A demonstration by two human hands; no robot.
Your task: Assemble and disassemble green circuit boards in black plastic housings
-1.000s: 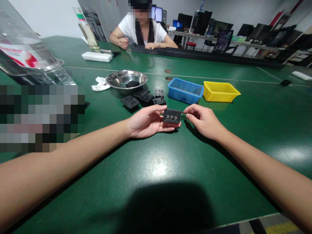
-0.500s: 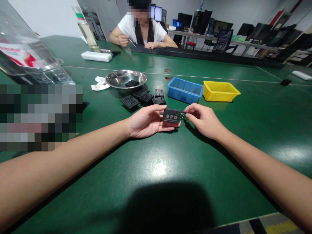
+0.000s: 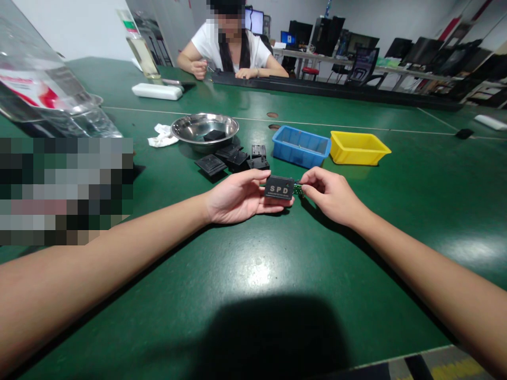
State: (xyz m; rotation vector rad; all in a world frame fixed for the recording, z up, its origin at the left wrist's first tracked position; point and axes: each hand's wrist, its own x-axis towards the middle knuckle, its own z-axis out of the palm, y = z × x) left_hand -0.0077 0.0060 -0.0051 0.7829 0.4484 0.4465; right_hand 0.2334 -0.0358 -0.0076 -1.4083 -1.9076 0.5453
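My left hand [image 3: 241, 198] holds a small black plastic case [image 3: 279, 188] lettered "SPD", thumb at its upper left and fingers beneath. A green circuit board [image 3: 298, 190] shows at the right end of the case; how far it reaches inside is hidden. The thumb and forefinger of my right hand [image 3: 330, 192] pinch the board's outer end. Just beyond my left hand lie several black plastic case pieces [image 3: 212, 166] in a loose pile.
Behind the pile stands a steel bowl [image 3: 178, 132] with a black piece inside. A blue bin [image 3: 301, 153] and a yellow bin [image 3: 358, 150] stand beyond my right hand. A large plastic bottle [image 3: 51, 79] leans at left. Across the green table [image 3: 253, 264] sits another person [image 3: 233, 47].
My hands, the case and the board look almost unmoved. Across the table, the other person's hand with a thin tool has dropped slightly.
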